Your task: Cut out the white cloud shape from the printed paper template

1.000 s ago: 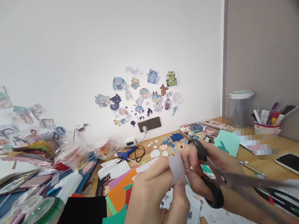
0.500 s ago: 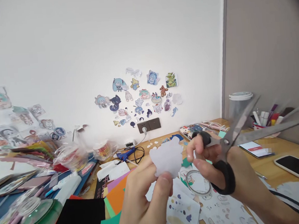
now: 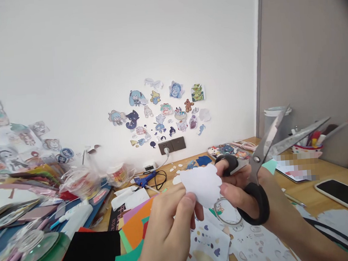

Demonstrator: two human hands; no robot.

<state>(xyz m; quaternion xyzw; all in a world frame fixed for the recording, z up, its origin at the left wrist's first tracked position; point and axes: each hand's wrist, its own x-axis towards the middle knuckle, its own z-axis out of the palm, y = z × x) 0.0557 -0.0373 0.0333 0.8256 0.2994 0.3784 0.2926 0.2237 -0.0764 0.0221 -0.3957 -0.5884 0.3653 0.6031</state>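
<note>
Scissors (image 3: pixel 263 167) with black handles sit in our right hand (image 3: pixel 241 189), fingers closed through the loops, blades spread wide and pointing up and away to the right; their tips blur against a pen cup (image 3: pixel 306 146) behind them. Our left hand (image 3: pixel 170 231) pinches a white paper cutout (image 3: pixel 204 184) between thumb and fingertips, just left of the scissor handles and touching the right fingers. We cannot tell what the cutout depicts; only its blank, scalloped side shows. The left wrist is cut off at the bottom edge, and the right forearm hides part of the printed sheets (image 3: pixel 213 244) beneath both hands. Left of the left hand lie coloured paper sheets (image 3: pixel 136 230) and a black sheet (image 3: pixel 90 255). Beyond the hands a blue glue gun (image 3: pixel 144 180) rests on the wooden desk (image 3: pixel 325 175); a phone (image 3: pixel 344 195) lies right of the right arm. Papers nearby are blurred out.
</note>
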